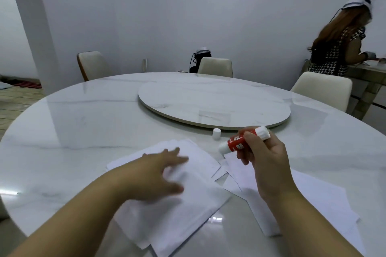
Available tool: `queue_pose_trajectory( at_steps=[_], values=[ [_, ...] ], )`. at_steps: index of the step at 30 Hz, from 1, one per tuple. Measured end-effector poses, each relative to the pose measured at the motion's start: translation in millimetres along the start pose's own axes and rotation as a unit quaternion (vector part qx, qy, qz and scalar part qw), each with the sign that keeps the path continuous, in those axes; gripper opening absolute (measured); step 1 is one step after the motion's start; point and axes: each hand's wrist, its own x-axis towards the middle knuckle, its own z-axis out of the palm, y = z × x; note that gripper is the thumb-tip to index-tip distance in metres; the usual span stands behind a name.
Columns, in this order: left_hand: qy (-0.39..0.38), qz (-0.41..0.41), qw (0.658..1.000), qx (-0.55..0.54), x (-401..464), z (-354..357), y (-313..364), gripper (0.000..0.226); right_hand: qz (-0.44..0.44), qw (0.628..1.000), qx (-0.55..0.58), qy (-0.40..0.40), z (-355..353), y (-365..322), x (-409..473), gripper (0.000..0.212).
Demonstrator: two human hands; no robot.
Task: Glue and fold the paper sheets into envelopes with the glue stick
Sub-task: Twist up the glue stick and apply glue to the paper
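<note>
White paper sheets lie in overlapping piles on the near side of the marble table: one pile point(177, 210) under my left hand, another point(313, 200) to the right. My left hand point(158, 171) rests flat on the left pile, fingers spread and slightly blurred. My right hand point(265, 156) holds a red-and-white glue stick point(240, 142) slanted above the sheets, its uncapped end pointing down-left. The stick's white cap point(216, 133) stands upright on the table just beyond the paper.
A round marble turntable point(213, 100) occupies the table's point(83, 121) centre. Cream chairs point(215, 67) stand around the far edge. A person point(338, 48) in a houndstooth dress stands at a side counter at far right.
</note>
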Motion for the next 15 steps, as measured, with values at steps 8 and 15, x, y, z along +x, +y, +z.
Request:
queue_pose_trajectory(
  at_steps=[8,15],
  values=[
    [0.054,-0.059,0.992,0.102,12,31,-6,0.069,0.017,0.978,-0.149,-0.146,59,2,26,0.010],
    [0.081,-0.043,0.992,0.089,14,33,-9,0.056,0.044,0.939,-0.245,-0.236,99,30,46,0.004]
  ],
)
